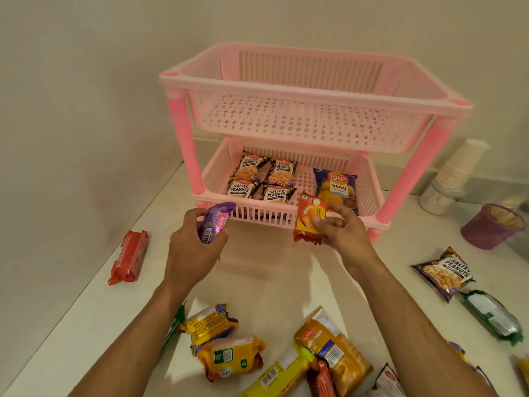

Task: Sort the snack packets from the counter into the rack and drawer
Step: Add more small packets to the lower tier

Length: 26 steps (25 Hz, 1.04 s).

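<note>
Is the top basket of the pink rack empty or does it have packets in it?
Empty. The top basket shows only its bare perforated floor. The packets in the rack, four peanut packets and a chips bag, lie in the bottom basket.

We cannot read the purple packet point(215, 223): the left hand point(191, 247) wraps its lower half and the print is blurred. The right hand point(340, 229) covers one side of the orange packet point(310, 222), which in turn hides the front rim of the rack's lower basket point(257, 212). At the counter's near edge, the red packet point(321, 381) and white packet point(388, 382) are cut off by the picture's bottom edge, and a yellow packet point(524, 371) by its right edge.
</note>
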Motion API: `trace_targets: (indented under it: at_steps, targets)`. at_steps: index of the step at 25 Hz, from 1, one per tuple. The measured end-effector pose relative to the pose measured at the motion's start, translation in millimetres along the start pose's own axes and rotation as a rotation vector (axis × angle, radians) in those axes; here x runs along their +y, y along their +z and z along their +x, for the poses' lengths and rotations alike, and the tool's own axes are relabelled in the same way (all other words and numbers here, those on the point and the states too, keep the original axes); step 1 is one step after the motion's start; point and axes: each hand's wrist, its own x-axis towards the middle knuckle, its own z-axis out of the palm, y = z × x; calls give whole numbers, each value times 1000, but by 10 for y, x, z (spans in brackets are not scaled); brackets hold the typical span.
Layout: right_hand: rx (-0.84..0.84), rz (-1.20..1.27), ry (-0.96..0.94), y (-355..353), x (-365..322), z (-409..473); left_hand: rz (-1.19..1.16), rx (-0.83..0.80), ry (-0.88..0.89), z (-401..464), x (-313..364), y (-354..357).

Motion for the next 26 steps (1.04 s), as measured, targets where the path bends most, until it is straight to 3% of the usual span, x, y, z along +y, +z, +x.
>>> trace_targets:
  at_steps: [4,9,14,23,26]
  targets:
    - [43,-35,-56,-33,-215,362,-148,-89,12,145,285,211]
    - [142,-153,30,-34,-238,967,-243,-174,-42,580,566,439]
    - [21,-544,153,79,-108,1352,-203,-271,-7,1000,833,787]
    - [73,-851,65,164,-36,1425,58,-383,-64,1846,945,1712]
    - [96,-890,37,187,-11,1403,123,-399,20,1912,989,1991]
